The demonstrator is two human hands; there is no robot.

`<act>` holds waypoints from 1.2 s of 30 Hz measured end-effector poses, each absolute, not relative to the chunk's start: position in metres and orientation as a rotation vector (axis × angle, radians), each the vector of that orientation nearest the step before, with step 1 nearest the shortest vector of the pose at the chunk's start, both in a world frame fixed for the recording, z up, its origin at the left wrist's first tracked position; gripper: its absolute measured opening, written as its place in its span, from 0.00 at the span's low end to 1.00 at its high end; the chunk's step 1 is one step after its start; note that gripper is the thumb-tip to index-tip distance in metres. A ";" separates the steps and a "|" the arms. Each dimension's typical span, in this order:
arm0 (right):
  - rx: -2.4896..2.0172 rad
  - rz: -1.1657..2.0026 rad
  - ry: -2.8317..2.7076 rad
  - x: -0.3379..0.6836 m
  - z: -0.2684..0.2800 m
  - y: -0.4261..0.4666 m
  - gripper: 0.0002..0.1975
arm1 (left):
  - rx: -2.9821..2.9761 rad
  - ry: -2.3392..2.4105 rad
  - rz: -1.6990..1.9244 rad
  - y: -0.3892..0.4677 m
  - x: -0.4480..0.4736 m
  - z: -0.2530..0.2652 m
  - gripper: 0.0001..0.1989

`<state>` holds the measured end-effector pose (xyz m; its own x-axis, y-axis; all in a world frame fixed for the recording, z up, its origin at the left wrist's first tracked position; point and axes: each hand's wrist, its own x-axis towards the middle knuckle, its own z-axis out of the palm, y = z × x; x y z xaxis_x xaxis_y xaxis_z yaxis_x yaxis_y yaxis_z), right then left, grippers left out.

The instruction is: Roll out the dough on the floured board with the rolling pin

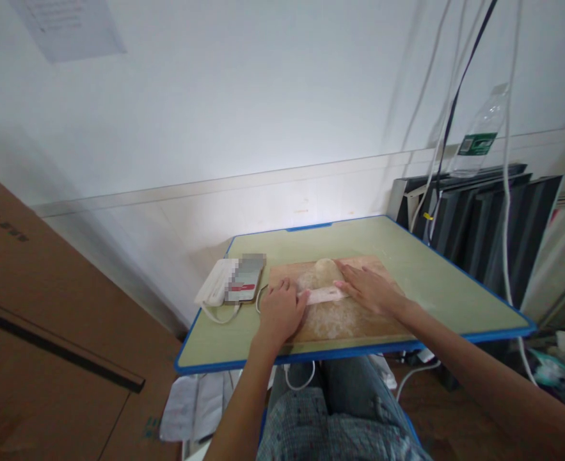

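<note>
A floured wooden board (359,325) lies near the front edge of the table. Across it runs a short, flour-whitened rolling pin (323,295). The curled fingers of my left hand (282,308) close over the pin's left end. At the right end, my right hand (369,286) presses on the pin with thumb and palm, its fingers stretched forward beside the dough. That pale, flattened dough (327,271) sits just beyond the pin, close to my right fingertips; the pin hides part of its near edge.
A phone (246,282) and a white device with a cable (217,280) lie left of the board. The blue-edged table (436,282) meets the wall. Dark panels (484,224) bearing a plastic bottle (480,137) stand at the right, cables hanging before them. Cardboard (61,307) stands left.
</note>
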<state>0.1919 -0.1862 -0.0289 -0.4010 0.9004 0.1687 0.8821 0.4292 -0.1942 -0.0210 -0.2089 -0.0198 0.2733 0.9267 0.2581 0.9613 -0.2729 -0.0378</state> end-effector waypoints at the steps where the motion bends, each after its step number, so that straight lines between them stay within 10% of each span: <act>1: -1.554 0.107 -2.437 0.192 -0.029 -0.185 0.32 | -2.348 -1.768 -0.277 -0.210 -0.021 -0.020 0.20; 36: -1.595 -0.056 -2.406 0.187 -0.035 -0.203 0.31 | -2.332 -1.769 -0.418 -0.203 -0.023 -0.025 0.18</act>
